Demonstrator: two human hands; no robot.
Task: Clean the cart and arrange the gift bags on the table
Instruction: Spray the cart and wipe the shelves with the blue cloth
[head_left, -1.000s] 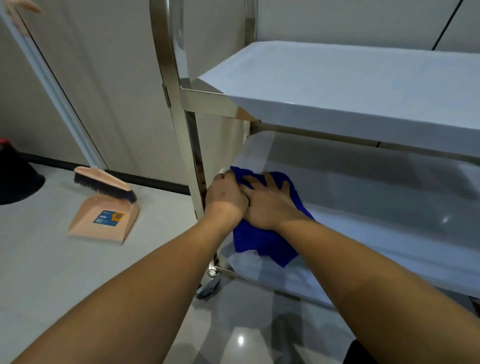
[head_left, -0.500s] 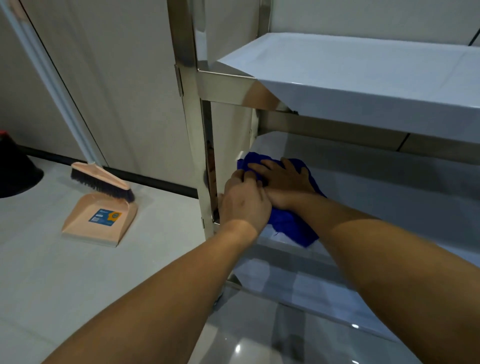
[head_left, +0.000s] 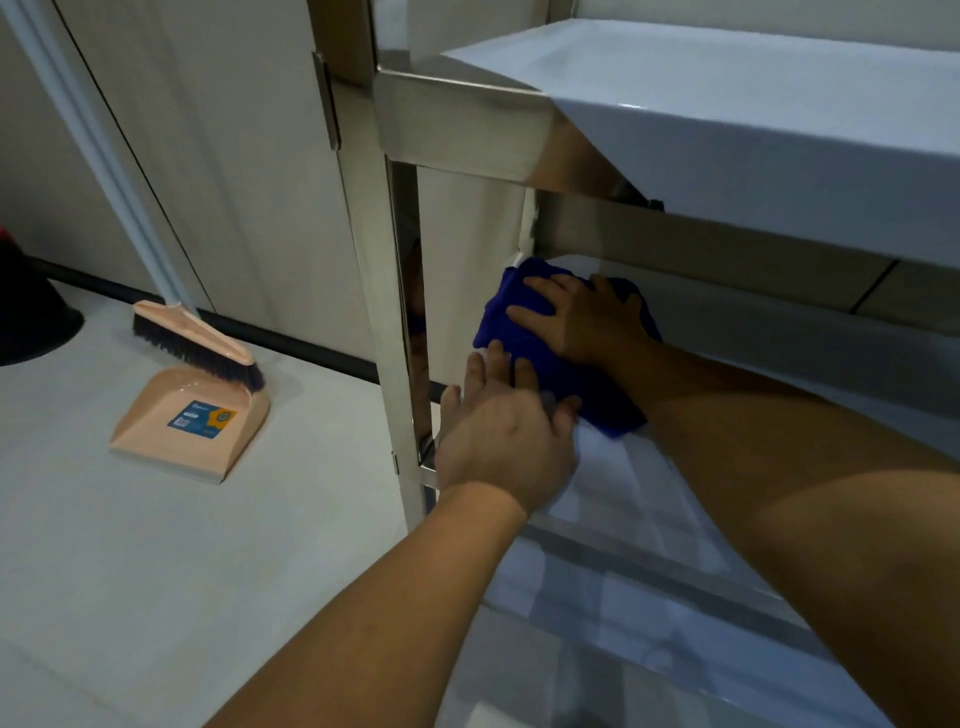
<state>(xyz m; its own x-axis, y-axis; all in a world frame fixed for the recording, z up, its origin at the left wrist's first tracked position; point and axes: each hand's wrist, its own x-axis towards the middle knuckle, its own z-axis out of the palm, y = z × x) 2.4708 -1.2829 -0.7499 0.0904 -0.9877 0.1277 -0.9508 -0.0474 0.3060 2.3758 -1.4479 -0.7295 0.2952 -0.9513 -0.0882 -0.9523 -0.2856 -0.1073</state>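
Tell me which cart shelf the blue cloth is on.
The middle shelf, beneath the top shelf; the right hand presses the blue cloth there.

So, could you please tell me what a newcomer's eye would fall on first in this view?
The bright blue cloth stands out first, lying on the cart's lower shelf near the steel corner post, with the right hand pressed flat on it and the left hand resting at its near edge. Next comes the peach dustpan with its brush, standing on the floor to the left by the wall.
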